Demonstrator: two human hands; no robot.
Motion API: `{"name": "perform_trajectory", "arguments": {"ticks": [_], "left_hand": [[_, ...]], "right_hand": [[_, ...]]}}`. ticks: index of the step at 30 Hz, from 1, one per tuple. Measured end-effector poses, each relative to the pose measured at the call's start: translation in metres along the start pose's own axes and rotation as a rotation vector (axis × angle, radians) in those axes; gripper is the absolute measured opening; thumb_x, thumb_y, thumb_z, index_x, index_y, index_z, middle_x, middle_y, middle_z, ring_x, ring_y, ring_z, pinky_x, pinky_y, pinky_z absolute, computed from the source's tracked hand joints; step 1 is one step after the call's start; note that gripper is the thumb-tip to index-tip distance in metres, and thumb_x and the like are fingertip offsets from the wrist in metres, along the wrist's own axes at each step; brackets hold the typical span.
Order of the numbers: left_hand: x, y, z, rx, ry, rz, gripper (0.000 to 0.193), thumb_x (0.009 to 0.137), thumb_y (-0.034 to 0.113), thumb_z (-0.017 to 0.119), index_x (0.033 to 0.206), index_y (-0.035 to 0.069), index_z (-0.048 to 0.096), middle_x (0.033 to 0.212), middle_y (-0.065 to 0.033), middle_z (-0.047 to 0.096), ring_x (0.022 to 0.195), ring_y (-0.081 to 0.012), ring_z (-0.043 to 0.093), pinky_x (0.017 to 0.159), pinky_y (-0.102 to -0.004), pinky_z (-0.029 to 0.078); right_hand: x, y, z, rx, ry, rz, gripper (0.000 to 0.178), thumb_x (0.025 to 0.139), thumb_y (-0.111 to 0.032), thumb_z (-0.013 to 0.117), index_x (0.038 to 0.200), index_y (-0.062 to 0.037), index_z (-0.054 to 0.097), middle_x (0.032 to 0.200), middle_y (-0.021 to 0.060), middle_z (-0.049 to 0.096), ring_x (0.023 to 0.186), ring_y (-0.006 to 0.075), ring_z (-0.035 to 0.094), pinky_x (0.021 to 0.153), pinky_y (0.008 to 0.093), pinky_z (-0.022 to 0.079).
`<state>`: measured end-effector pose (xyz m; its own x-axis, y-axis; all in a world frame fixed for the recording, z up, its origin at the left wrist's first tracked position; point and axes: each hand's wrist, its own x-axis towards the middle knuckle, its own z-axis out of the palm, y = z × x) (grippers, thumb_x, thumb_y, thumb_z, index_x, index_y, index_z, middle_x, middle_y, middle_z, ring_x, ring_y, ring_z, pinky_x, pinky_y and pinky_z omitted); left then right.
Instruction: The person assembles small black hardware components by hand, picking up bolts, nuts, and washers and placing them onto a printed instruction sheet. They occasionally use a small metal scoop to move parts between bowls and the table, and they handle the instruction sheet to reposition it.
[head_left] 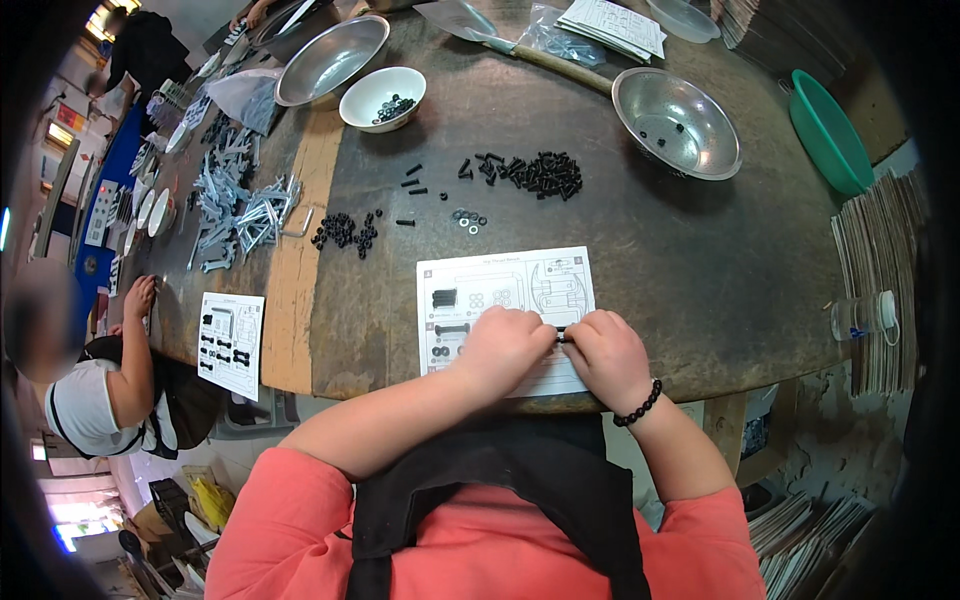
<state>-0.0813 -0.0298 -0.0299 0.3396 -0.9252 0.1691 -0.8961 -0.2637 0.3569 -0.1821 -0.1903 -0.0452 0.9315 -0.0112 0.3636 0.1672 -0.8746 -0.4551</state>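
So, sm blk part (561, 336), btwn hands (505, 347)

Left hand (500, 348) and right hand (612, 355) meet over a printed sheet (503, 290), pinching a small black part (561, 334) between them. Black bolts (545, 175), metal washers (482, 221) and black nuts (343, 236) lie beyond; a white bowl (361, 93) stands farther back.

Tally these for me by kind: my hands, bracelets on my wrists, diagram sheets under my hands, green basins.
Left hand and right hand: 2
Dark beaded bracelet: 1
White diagram sheet: 1
Green basin: 1
Total: 5
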Motion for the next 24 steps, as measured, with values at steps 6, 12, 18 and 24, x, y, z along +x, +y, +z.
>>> {"name": "perform_trajectory", "arguments": {"ticks": [6,12,18,24], "left_hand": [[-0.027,-0.02,-0.035,-0.087,0.125,-0.142,0.018,0.067,0.01,0.069,0.084,0.011,0.062,0.076,-0.0061,0.058,0.073,-0.0274,0.058,0.063,-0.0384,0.046],[-0.044,-0.022,-0.022,-0.012,0.043,-0.115,0.014,0.069,0.01,0.066,0.082,0.011,0.063,0.077,-0.0041,0.058,0.074,-0.0246,0.058,0.064,-0.0377,0.045],[-0.046,-0.021,-0.022,-0.016,0.024,-0.13,0.013,0.069,0.009,0.064,0.082,0.011,0.063,0.078,-0.0033,0.058,0.076,-0.0241,0.057,0.066,-0.0374,0.043],[-0.044,-0.022,-0.023,-0.02,-0.011,-0.122,0.015,0.071,0.01,0.062,0.085,0.011,0.063,0.079,-0.0053,0.057,0.078,-0.0254,0.057,0.068,-0.0376,0.043]], "right_hand": [[0.009,-0.025,0.004,0.104,-0.002,-0.036,0.008,0.071,-0.008,0.062,0.078,-0.0096,0.058,0.076,0.0054,0.051,0.072,0.0252,0.054,0.061,0.0373,0.047],[0.015,-0.033,0.03,0.004,-0.139,-0.05,0.009,0.071,-0.01,0.065,0.078,-0.009,0.06,0.076,0.006,0.051,0.074,0.0254,0.053,0.064,0.0366,0.046],[0.017,-0.034,0.038,-0.045,-0.091,-0.042,0.008,0.07,-0.009,0.064,0.072,-0.0089,0.057,0.075,0.0057,0.051,0.072,0.0251,0.053,0.063,0.0367,0.045],[0.017,-0.037,0.038,-0.032,-0.072,-0.038,0.004,0.071,-0.009,0.056,0.07,-0.0089,0.053,0.075,0.0064,0.05,0.073,0.026,0.052,0.063,0.0381,0.045]]}}
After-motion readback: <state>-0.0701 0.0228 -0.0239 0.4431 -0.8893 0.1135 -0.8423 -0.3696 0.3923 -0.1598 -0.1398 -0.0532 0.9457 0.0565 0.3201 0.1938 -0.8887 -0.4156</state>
